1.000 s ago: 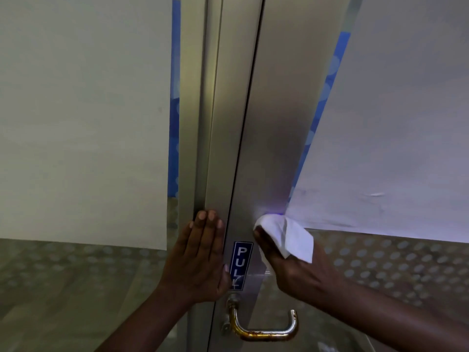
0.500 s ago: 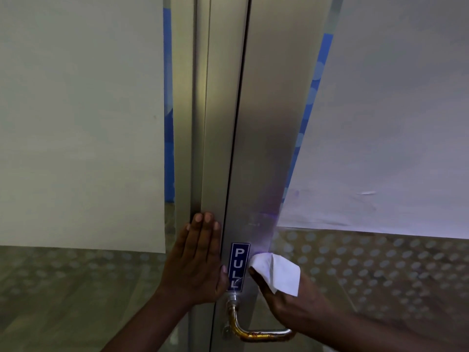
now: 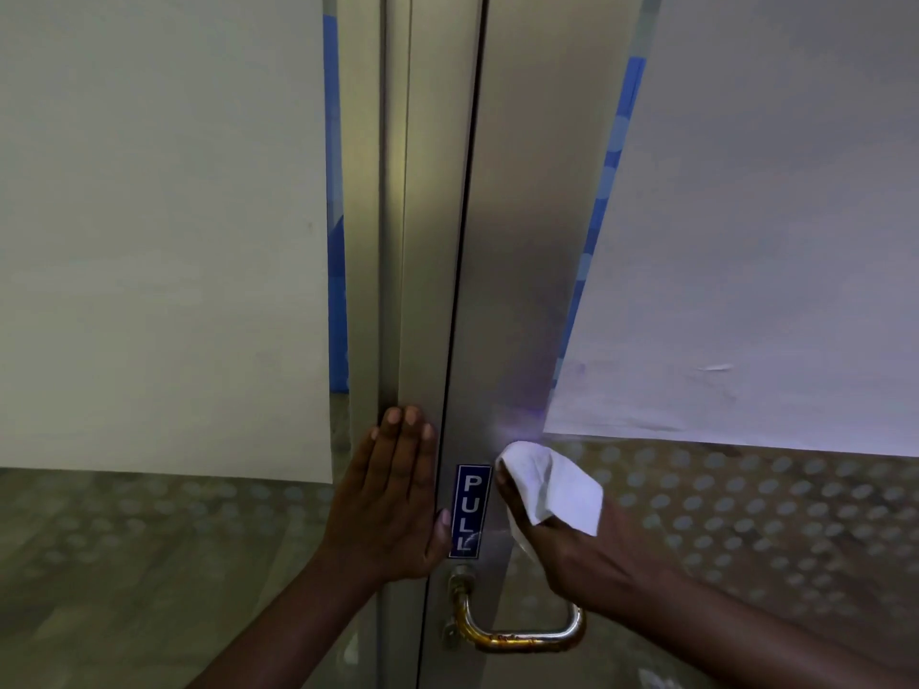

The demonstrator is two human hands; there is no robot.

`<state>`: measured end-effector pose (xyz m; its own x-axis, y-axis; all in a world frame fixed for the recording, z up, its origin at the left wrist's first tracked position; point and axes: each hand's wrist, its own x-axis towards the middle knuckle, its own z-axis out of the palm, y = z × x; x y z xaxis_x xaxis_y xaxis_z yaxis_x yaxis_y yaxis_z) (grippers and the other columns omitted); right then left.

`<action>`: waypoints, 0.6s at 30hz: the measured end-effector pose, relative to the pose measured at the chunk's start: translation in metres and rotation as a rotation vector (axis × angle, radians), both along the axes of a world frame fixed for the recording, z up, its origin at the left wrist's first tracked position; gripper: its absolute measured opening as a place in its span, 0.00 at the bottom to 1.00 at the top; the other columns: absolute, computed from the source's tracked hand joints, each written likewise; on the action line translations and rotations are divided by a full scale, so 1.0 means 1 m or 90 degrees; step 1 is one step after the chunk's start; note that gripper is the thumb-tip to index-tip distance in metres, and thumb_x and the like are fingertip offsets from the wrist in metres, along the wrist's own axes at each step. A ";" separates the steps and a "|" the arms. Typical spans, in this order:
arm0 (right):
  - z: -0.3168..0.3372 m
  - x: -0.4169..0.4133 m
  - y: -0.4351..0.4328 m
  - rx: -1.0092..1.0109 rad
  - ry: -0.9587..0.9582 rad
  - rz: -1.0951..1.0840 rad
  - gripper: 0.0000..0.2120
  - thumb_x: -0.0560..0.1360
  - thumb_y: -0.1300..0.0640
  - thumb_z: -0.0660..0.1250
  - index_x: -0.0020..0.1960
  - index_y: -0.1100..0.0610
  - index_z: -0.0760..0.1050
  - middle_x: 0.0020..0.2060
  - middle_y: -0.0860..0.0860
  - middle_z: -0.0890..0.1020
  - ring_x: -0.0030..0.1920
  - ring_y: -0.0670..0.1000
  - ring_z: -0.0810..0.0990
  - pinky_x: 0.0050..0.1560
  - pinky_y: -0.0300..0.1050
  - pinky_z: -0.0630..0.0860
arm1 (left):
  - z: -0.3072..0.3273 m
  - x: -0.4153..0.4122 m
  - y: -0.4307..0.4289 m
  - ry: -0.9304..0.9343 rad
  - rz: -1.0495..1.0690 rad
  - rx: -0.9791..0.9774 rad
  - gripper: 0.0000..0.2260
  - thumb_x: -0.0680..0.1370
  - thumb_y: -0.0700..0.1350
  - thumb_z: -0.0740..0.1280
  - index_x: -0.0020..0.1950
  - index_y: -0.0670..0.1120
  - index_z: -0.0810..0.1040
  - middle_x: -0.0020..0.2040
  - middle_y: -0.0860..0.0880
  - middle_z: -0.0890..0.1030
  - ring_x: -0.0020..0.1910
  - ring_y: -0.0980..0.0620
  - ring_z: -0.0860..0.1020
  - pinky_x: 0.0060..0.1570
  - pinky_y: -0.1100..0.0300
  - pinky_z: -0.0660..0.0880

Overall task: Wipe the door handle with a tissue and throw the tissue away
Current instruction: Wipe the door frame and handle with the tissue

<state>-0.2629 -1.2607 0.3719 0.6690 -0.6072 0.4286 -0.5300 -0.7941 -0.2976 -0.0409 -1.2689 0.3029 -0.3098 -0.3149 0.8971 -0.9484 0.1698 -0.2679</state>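
the right hand (image 3: 592, 554) is seen closed around a crumpled white tissue (image 3: 552, 482), which is pressed against the brushed metal door stile (image 3: 517, 271) just beside the blue "pull" sticker (image 3: 470, 512). the tissue is pinched between thumb and fingers, with a loose flap folded back over the knuckles. the left hand (image 3: 393, 499) is laid flat and open on the neighbouring door frame (image 3: 422, 241), fingers together and pointing up; nothing is held in it, and it appears to be used for bracing.

the door handle (image 3: 517, 631) is found directly below the right hand, near the bottom edge of the view. it is a curved metal bar, brassy and worn at the left where it is fixed under the sticker, shinier at the right where it bends back towards the door. its long grip is run roughly level, left to right. the right hand is judged the nearer one, with its wrist partly crossing in front of the bar's right bend, whether touching cannot be told.

the handle itself is judged not yet reached by the tissue. the coming move would be a short drop straight down, after which the tissue could be wrapped round the bar and drawn along its length. no bin is visible in this view.
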 end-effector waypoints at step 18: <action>-0.031 -0.018 0.003 0.036 0.090 0.021 0.12 0.69 0.70 0.60 0.42 0.53 0.70 0.38 0.38 0.71 0.40 0.41 0.70 0.41 0.32 0.69 | -0.060 0.004 0.021 0.047 -0.042 0.150 0.33 0.81 0.56 0.46 0.79 0.36 0.45 0.80 0.37 0.45 0.80 0.38 0.46 0.78 0.47 0.43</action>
